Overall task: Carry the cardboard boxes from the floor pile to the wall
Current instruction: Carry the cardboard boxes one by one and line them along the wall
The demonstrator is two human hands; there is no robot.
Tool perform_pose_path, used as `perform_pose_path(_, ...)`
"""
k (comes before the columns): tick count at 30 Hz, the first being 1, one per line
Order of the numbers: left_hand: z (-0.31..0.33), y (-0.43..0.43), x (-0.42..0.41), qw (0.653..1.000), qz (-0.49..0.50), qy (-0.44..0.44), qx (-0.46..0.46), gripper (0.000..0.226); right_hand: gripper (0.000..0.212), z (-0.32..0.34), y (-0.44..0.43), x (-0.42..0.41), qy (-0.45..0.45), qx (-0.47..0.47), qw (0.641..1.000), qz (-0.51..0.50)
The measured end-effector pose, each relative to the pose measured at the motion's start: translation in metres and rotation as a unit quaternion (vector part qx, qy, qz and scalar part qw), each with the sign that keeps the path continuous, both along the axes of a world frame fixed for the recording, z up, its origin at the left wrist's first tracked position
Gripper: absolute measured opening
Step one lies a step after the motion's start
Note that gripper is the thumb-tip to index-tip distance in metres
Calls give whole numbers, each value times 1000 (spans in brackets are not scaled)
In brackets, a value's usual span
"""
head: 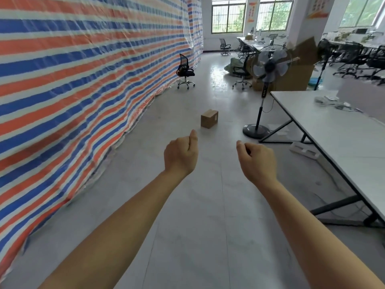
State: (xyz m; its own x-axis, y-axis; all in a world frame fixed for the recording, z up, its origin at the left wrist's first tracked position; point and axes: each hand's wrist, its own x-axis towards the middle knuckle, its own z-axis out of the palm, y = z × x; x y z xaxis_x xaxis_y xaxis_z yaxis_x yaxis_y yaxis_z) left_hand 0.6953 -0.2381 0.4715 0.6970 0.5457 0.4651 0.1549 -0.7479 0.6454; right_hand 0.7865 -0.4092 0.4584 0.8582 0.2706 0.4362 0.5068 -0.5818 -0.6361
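Striped tarpaulin (83, 69) is hanging along the left side, its hem lying on the grey floor (208, 215). Black office chair (185, 69) is standing beside the tarpaulin, far down the room.

Left hand (180, 155) is reaching forward above the floor, fingers curling under the palm, thumb lying along the top, holding nothing.

Cardboard box (209, 118) is sitting closed on the floor, just beyond the hands and between them, well apart from the tarpaulin; neither hand is touching it.

Right hand (257, 161) is reaching forward level with the left, fingers likewise curling in, empty.

Pedestal fan (268, 65) is standing right of the box, its base near the table's leg. White table (333, 138) is running along the right edge, small items lying on its far end.
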Motion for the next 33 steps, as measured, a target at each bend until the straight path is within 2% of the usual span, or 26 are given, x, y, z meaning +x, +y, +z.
perform_pose_path(8,20,64,195,1000,21,-21,-6,63,57,17,71,211,29,21,999,18)
perform_pose_path(13,0,136,303,999,34,-16,-12,63,57,2,136,327,46,12,998,34)
perform_pose_path(17,-23,209,405,999,44,-3,-19,63,55,-25,216,432,84,20,996,31)
perform_pose_path(20,-31,263,475,997,63,-9,-38,63,55,-33,270,502,81,-4,996,45)
perform_pose_path(22,-30,311,546,996,74,-7,-55,63,55,-26,315,571,81,-19,996,38)
perform_pose_path(27,-20,368,680,997,58,26,-41,64,53,-8,358,697,83,-12,996,14)
perform_pose_path(33,-43,424,879,997,42,46,-46,63,53,-45,413,892,112,7,994,-17)
